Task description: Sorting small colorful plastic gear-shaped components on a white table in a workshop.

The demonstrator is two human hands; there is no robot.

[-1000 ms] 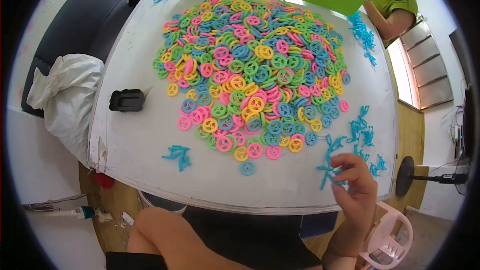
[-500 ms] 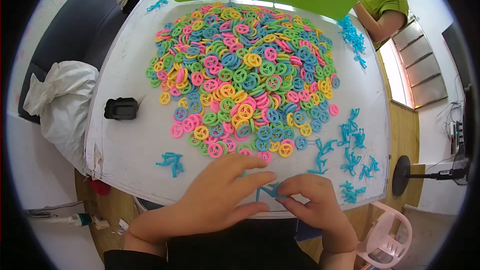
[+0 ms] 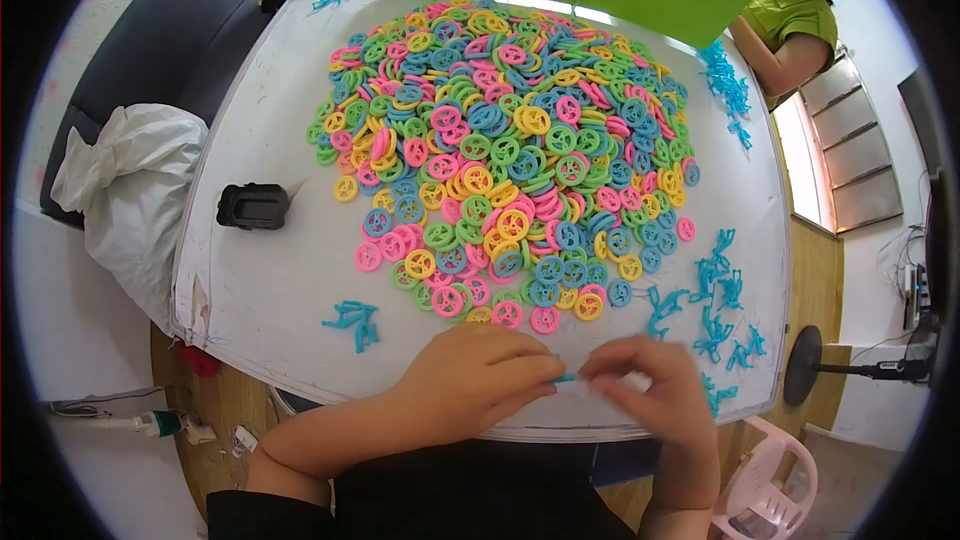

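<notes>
— Where is the blue piece (image 3: 566, 378) held?
— Toward five o'clock on the tabletop (image 3: 310, 260). It is pinched in the fingers of the left hand (image 3: 480, 380).
— And is it gripped by the right hand (image 3: 655, 385)?
— That cannot be told; those fingers are blurred, curled just beside it.
— The wheels (image 3: 500, 150)?
— They are heaped at twelve o'clock from the hands; loose pieces (image 3: 714, 330) are scattered at one o'clock from the right hand.

Remotely I note: left hand (image 3: 480, 378) pinching, left forearm (image 3: 345, 443) angled inward; right hand (image 3: 658, 388) blurred, curled, facing it.
</notes>
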